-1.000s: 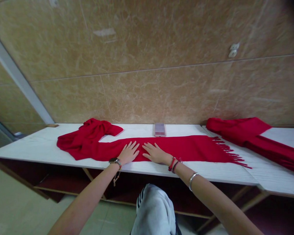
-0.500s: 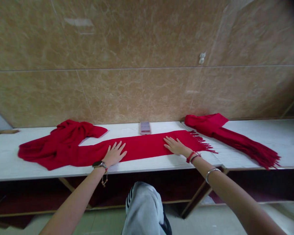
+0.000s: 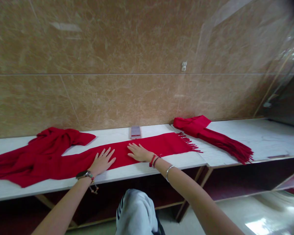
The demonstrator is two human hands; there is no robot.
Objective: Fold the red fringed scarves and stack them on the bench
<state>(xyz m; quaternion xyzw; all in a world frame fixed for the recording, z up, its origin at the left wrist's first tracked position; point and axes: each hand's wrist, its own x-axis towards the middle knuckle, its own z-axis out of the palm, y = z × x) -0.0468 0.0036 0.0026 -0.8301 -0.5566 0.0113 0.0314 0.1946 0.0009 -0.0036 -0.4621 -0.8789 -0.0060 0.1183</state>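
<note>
A red fringed scarf (image 3: 159, 144) lies along the white cabinet top, its right part flat and its left part bunched in loose folds. My left hand (image 3: 101, 161) rests flat on the scarf, fingers spread, near where the folds begin. Palm down on the flat stretch, my right hand (image 3: 140, 152) also has its fingers apart. The fringe hangs out to the right of it. A second red scarf (image 3: 205, 132), folded over on itself with its fringe towards the front right, lies farther right.
A phone (image 3: 135, 132) lies behind the scarf, near the tiled wall (image 3: 117, 98). Open dark shelves (image 3: 240, 182) run below the white cabinet top (image 3: 267, 137). A small white fixture (image 3: 184, 66) sits on the wall. My knee (image 3: 137, 209) is close to the cabinet front.
My right hand has slid left along the scarf, away from the fringe and closer to my left hand. The view has turned a little to the right. The folded scarf stays put.
</note>
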